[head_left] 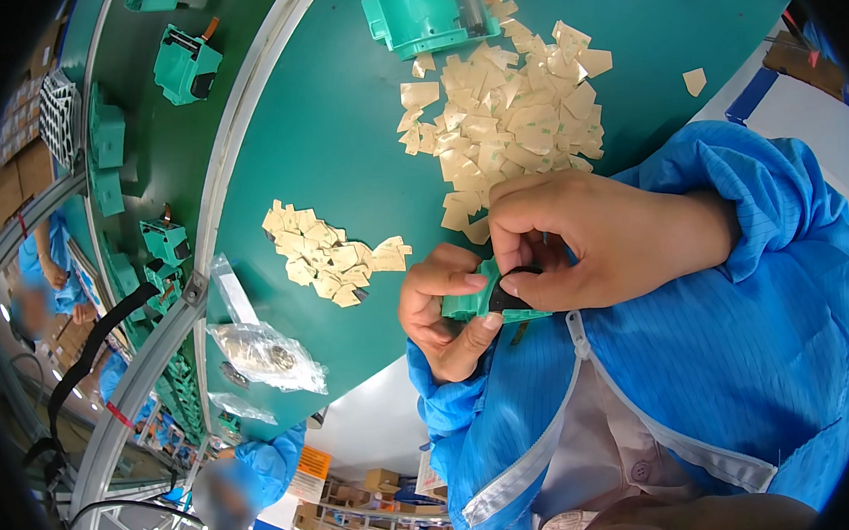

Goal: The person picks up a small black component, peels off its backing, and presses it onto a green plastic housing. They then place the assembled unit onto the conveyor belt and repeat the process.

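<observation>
My left hand (440, 308) is closed around a small green plastic housing (461, 307), in front of my chest at the table's near edge. A black piece (514, 290) lies against the housing's right part. Thumb and fingers of my right hand (593, 240) pinch this black piece, pressed close to the housing. My right fingers hide part of the housing. Just beyond my hands spreads a big heap of cream-coloured cut backing pieces (503, 114). A smaller pile of similar pieces (322, 252), a few with dark parts, lies to the left.
At the table's far side sits a larger green plastic housing (419, 13). Clear plastic bags (270, 357) rest near the left edge. Beyond a metal rail (230, 112), a green line carries several housings (187, 64). Co-workers in blue (267, 464) are at the left.
</observation>
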The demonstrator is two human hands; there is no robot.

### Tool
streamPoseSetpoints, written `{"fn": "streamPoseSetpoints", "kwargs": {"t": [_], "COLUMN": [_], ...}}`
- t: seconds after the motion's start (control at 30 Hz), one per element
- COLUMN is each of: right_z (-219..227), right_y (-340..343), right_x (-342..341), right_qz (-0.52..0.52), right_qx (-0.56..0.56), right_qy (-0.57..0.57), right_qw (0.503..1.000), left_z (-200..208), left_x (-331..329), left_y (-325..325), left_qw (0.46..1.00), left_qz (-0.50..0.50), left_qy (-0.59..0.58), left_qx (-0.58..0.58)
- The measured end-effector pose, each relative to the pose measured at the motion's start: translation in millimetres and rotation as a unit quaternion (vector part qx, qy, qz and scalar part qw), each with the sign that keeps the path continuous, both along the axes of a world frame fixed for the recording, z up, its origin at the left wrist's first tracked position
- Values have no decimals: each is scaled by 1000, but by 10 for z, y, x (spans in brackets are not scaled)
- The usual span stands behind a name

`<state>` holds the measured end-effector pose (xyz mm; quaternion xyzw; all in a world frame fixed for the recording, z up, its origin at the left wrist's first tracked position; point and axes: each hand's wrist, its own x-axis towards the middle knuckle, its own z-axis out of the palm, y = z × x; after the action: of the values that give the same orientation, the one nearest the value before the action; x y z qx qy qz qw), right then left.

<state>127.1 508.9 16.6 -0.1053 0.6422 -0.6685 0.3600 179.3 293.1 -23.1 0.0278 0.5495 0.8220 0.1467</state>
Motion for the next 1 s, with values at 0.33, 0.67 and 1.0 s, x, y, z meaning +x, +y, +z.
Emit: {"fn": "streamPoseSetpoints", "kwargs": {"t": [0.33, 0.67, 1.0], "right_z": [13, -142, -36], "right_y": [-10, -151, -114], "right_x": [-19, -55, -862], "right_qz": [-4, -63, 6], "right_qx": [12, -41, 140], "right_qy": [44, -11, 281], "right_qw": [999, 997, 949], "left_z": [37, 211, 497], "left_x": [-24, -156, -1848], "left_y": [-1, 6, -1248], "left_qw": [1000, 993, 954], "left_qz": [8, 91, 95], "left_qy": [5, 54, 53], "left_qx": [-17, -44, -281]}}
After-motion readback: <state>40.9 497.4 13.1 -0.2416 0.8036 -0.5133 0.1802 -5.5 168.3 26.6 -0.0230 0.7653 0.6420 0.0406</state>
